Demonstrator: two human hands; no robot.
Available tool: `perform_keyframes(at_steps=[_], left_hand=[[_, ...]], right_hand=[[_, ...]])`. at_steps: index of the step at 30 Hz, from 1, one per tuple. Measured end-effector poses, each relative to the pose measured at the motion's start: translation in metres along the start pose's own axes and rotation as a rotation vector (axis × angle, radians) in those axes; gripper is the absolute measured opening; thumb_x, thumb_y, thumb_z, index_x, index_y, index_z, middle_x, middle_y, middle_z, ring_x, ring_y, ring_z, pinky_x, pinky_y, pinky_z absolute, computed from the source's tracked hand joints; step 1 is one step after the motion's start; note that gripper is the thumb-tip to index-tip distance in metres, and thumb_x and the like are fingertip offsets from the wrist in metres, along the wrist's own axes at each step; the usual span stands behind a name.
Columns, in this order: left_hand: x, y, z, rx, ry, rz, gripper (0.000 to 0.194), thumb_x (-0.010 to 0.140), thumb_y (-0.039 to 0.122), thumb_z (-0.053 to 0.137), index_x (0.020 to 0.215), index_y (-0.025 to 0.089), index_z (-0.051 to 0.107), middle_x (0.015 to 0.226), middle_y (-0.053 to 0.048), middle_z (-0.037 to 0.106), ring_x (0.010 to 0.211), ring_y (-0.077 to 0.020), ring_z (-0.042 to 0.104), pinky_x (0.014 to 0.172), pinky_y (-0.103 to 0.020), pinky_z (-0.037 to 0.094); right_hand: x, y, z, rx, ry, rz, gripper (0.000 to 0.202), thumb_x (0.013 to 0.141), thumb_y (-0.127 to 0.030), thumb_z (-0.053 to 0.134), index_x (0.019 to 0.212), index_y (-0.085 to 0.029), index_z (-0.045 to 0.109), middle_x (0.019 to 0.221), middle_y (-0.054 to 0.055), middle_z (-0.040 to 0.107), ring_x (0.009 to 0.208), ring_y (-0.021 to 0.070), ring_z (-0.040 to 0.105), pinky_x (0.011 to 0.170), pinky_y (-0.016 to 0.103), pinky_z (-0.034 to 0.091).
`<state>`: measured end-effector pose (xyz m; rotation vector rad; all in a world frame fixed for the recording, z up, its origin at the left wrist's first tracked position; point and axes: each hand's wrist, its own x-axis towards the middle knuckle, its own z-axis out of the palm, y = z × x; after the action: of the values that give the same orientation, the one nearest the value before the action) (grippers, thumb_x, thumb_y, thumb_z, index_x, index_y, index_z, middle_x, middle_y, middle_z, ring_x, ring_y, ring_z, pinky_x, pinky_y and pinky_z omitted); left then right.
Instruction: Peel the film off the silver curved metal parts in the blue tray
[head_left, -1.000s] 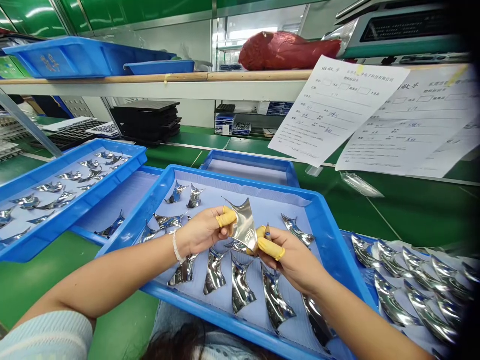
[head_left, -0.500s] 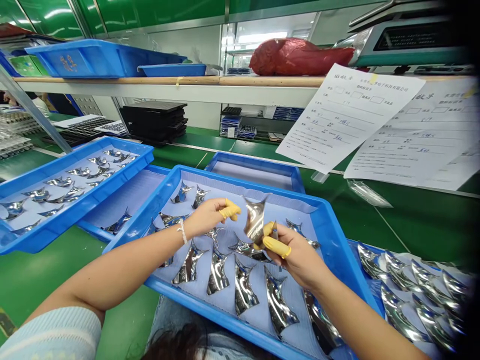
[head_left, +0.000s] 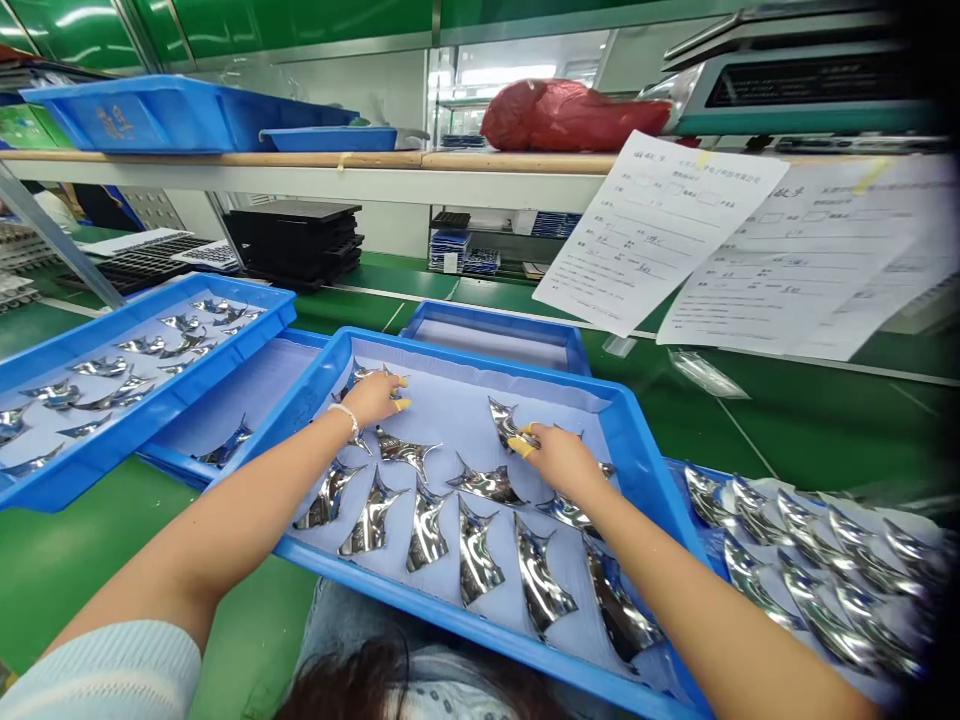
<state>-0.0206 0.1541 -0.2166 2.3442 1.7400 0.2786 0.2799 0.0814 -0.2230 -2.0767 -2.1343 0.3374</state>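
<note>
A blue tray [head_left: 450, 625] lined with pale sheet holds several shiny curved metal pieces, such as one in the front row [head_left: 478, 552]. My left hand [head_left: 373, 398], with yellow finger covers, is at the tray's back left, its thumb and fingertips closed around a metal piece mostly hidden behind them. My right hand [head_left: 562, 458], also with yellow covers, pinches the lower end of another metal piece [head_left: 502, 420] low over the liner, right of the tray's middle.
Left stands a second blue tray of metal pieces [head_left: 97, 367], overlapping a lower tray [head_left: 225, 395]. Another tray [head_left: 495, 345] lies behind. More metal pieces [head_left: 810, 535] sit at right. Paper sheets [head_left: 652, 235] hang from the shelf [head_left: 450, 185], which holds a red bundle [head_left: 570, 115].
My left hand has moved left and back to a metal piece. My right hand has lowered its metal piece towards the liner. The view has shifted slightly.
</note>
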Motion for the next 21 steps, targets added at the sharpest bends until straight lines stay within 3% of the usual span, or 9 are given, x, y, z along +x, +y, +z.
perform_keyframes(at_steps=[2, 6, 10, 13, 18, 21], left_hand=[[0.000, 0.001, 0.002, 0.009, -0.024, 0.023, 0.042, 0.076, 0.034, 0.063, 0.115, 0.019, 0.063, 0.103, -0.010, 0.064, 0.097, -0.0234, 0.060, 0.090, -0.031, 0.044], [0.004, 0.000, 0.003, -0.015, -0.050, 0.016, 0.020, 0.073, 0.022, 0.061, 0.090, 0.017, 0.069, 0.086, -0.008, 0.068, 0.085, -0.0234, 0.062, 0.082, -0.032, 0.046], [0.001, 0.005, -0.004, -0.128, -0.004, -0.011, 0.010, 0.070, 0.017, 0.060, 0.078, 0.016, 0.067, 0.078, -0.007, 0.068, 0.082, -0.0216, 0.062, 0.082, -0.030, 0.045], [-0.005, 0.016, -0.013, -0.278, 0.052, -0.042, 0.010, 0.070, 0.016, 0.061, 0.078, 0.016, 0.067, 0.081, -0.008, 0.069, 0.082, -0.0218, 0.061, 0.083, -0.032, 0.045], [-0.015, 0.043, -0.025, -0.662, 0.097, -0.076, 0.014, 0.069, 0.010, 0.060, 0.081, 0.013, 0.066, 0.083, -0.006, 0.069, 0.079, -0.0161, 0.061, 0.075, -0.027, 0.048], [-0.024, 0.060, -0.027, -0.926, 0.082, -0.063, 0.012, 0.073, 0.018, 0.061, 0.084, 0.013, 0.064, 0.081, -0.005, 0.067, 0.070, -0.0111, 0.058, 0.065, -0.022, 0.046]], right_hand=[[0.003, 0.007, -0.009, -0.014, 0.012, 0.007, 0.022, 0.089, -0.029, 0.055, 0.105, -0.019, 0.065, 0.091, 0.008, 0.070, 0.083, 0.0249, 0.063, 0.059, 0.026, 0.037], [0.006, 0.031, -0.030, -0.097, 0.044, 0.069, 0.023, 0.091, -0.024, 0.049, 0.108, -0.018, 0.064, 0.099, 0.010, 0.069, 0.089, 0.0250, 0.063, 0.062, 0.027, 0.039], [0.009, 0.050, -0.031, -0.174, -0.043, 0.085, 0.033, 0.084, -0.012, 0.052, 0.115, -0.018, 0.062, 0.099, 0.013, 0.069, 0.089, 0.0268, 0.064, 0.061, 0.028, 0.040], [0.017, 0.054, -0.021, -0.219, -0.100, 0.090, 0.043, 0.080, -0.004, 0.050, 0.121, -0.014, 0.058, 0.098, 0.017, 0.068, 0.087, 0.0282, 0.065, 0.062, 0.030, 0.042], [0.033, 0.052, -0.019, -0.227, -0.111, 0.106, 0.026, 0.078, 0.000, 0.047, 0.089, -0.009, 0.068, 0.094, 0.021, 0.068, 0.087, 0.0322, 0.065, 0.067, 0.036, 0.045], [0.035, 0.048, -0.032, -0.177, -0.031, 0.151, 0.030, 0.080, -0.003, 0.045, 0.100, -0.008, 0.066, 0.093, 0.023, 0.067, 0.084, 0.0356, 0.064, 0.064, 0.039, 0.044]])
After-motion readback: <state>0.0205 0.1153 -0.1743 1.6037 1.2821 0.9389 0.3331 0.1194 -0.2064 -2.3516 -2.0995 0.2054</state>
